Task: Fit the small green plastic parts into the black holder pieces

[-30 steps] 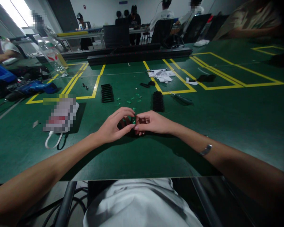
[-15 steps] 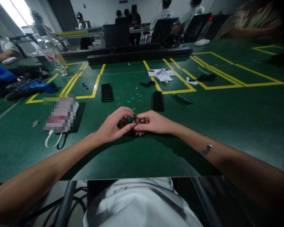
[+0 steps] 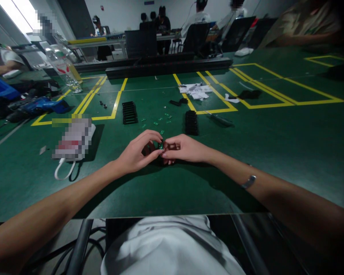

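Fingertips of my left hand (image 3: 141,149) and my right hand (image 3: 180,148) meet low over the green table. Both are closed on a small green circuit board (image 3: 161,146), pinched between them; a dark part seems to be with it, mostly hidden by the fingers. Just beyond the hands lie several loose green circuit boards (image 3: 156,123). A black slotted rack (image 3: 129,112) lies to their left, and a second black ribbed block (image 3: 191,122) to their right.
At left lies a pale power bank (image 3: 76,139) with a white cable loop (image 3: 64,172). Blue tools (image 3: 43,105) and a plastic bottle (image 3: 65,72) stand behind it. Crumpled white paper (image 3: 196,91) and a dark slim tool (image 3: 220,119) are at right. Black rails (image 3: 169,67) cross the back.
Almost nothing differs. Both hands keep their place, with at most a very slight shift of the fingers around the small green board.
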`<state>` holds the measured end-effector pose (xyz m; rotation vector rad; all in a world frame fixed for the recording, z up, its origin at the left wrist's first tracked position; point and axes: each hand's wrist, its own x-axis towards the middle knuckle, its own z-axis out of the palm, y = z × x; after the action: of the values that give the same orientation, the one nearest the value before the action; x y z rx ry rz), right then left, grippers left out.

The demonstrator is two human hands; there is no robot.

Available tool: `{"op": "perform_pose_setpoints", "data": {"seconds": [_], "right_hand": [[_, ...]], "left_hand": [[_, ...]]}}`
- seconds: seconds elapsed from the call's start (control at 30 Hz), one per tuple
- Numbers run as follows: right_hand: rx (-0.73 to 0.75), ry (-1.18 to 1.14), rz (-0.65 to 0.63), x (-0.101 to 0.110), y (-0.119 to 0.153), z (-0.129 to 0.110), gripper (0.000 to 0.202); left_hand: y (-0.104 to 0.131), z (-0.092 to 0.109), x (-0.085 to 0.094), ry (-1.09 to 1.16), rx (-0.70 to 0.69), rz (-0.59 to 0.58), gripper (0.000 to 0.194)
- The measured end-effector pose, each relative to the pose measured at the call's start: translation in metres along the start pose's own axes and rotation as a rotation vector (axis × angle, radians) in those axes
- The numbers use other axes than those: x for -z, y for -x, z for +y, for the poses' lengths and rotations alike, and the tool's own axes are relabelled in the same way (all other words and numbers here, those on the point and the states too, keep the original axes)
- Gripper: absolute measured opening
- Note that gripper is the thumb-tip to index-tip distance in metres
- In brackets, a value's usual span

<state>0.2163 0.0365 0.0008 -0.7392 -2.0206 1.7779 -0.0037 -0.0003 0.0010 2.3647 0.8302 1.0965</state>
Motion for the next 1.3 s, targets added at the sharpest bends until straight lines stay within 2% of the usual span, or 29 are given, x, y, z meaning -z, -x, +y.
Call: {"op": "perform_pose_setpoints", "data": {"seconds": [0.5,0.73,1.3], "right_hand": [[-0.01,-0.008,-0.006,-0.0014,0.0004,-0.0018,0.021],[-0.007,0.004,-0.009,-0.001,0.0009,-0.002,0.02],[-0.004,0.016,-0.011,-0.0005,0.0008,0.0002,0.018]], "left_hand": [[-0.0002,-0.0021,0.0011,0.002,0.01,-0.017,0.022],[0.0004,-0.002,0.0024,0.011,0.008,-0.029,0.028],[-0.0005,-0.0022,0.0044,-0.037,0.017,-0.034,0.024]]}}
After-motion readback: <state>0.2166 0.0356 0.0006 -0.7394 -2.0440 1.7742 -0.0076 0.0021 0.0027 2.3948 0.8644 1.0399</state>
